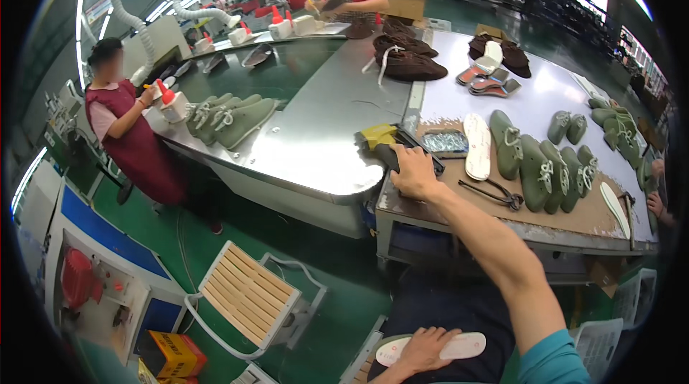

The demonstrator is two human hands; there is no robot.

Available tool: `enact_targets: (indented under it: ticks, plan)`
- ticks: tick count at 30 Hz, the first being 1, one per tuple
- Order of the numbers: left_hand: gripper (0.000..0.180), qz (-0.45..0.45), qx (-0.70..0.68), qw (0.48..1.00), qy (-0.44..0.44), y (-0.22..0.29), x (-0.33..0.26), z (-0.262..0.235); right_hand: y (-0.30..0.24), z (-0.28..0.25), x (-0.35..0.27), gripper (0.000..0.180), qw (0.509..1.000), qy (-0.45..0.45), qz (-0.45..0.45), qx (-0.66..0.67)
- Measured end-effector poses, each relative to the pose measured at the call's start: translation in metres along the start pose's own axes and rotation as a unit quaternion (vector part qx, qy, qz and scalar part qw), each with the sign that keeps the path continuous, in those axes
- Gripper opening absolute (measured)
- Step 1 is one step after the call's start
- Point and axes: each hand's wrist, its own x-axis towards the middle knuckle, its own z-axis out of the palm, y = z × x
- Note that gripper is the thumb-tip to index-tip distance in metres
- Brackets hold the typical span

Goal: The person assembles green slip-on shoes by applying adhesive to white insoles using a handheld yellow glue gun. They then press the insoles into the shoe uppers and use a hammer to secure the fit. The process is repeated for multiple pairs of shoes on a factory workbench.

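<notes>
My right hand [414, 171] reaches out over the table's left corner, its fingers wrapped round the black handle of a yellow-and-black power tool [377, 137]. The tool looks like a staple gun; its kind is not certain. On my lap, my left hand [428, 349] lies across a shoe-shaped piece with a white sole face [463, 346] and olive material along its edge. Its fingers curl over the middle of that piece. Beside the right hand are a phone-like slab [445, 142], a loose white insole [477, 147] and dark pincers [495, 194].
Olive lace-up shoes [535, 172] stand on a brown board at right, near a hammer [629, 215]. Dark brown shoes [409, 61] lie farther back. A metal bench [316, 143] bears more olive shoes. Two people work beyond it. A slatted chair [247, 294] stands lower left.
</notes>
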Motion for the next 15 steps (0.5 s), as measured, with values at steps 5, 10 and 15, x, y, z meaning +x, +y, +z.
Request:
enact_targets:
  ticks: [5, 10, 15]
  plan:
    - [0.077, -0.036, -0.050, 0.995, 0.082, -0.009, 0.000, -0.014, -0.010, -0.079, -0.091, 0.066, 0.978, -0.042, -0.039, 0.198]
    - [0.077, -0.026, -0.059, 0.992, 0.109, -0.017, -0.005, -0.022, -0.002, -0.150, -0.204, 0.066, 0.935, 0.223, -0.080, 0.262]
    - [0.075, -0.049, -0.088, 0.987, 0.128, -0.037, -0.010, -0.027, 0.040, -0.203, -0.284, 0.020, 0.940, 0.171, 0.025, 0.292]
